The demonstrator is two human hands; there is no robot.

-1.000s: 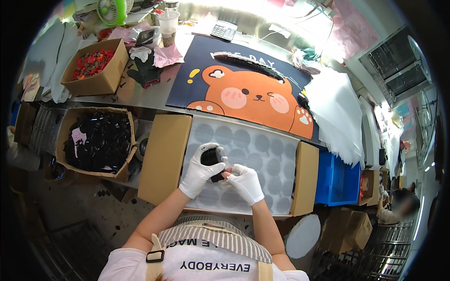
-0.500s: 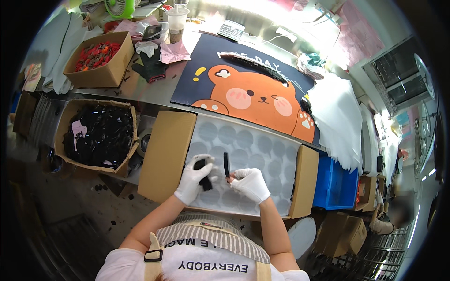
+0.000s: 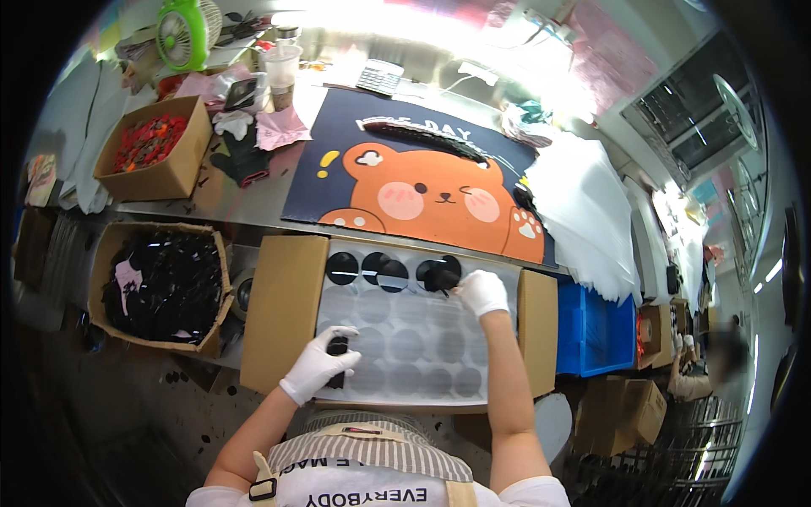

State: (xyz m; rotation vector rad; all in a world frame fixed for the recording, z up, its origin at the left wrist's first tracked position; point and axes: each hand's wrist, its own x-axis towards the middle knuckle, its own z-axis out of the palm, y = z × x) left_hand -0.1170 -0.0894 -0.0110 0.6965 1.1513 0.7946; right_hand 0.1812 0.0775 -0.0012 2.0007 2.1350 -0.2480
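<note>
An open cardboard box (image 3: 281, 317) lies in front of me, covered inside by a translucent white sheet (image 3: 405, 317) with rows of grey round shapes showing through. My left hand (image 3: 314, 369), in a white glove, curls around a short stack of black discs (image 3: 337, 348) above the box's near left corner. Several flat black discs (image 3: 343, 268) lie on the sheet along the far row, some overlapping. My right hand (image 3: 484, 293), gloved with fingertips showing, pinches the edge of a black disc (image 3: 442, 279) at the right end of that row.
On the left stand a carton of black pieces (image 3: 226, 283) and a carton of red and brown pieces (image 3: 198, 148). A bear-printed mat (image 3: 439, 224) covers the bench behind the box. At right are a blue bin (image 3: 598, 329) and white sheets (image 3: 587, 211). A person (image 3: 693, 380) is farther right.
My right hand has reached farther out and right, from mid-box to the far row. Several black discs now lie on the sheet there. My left hand has shifted left and nearer, keeping its stack.
</note>
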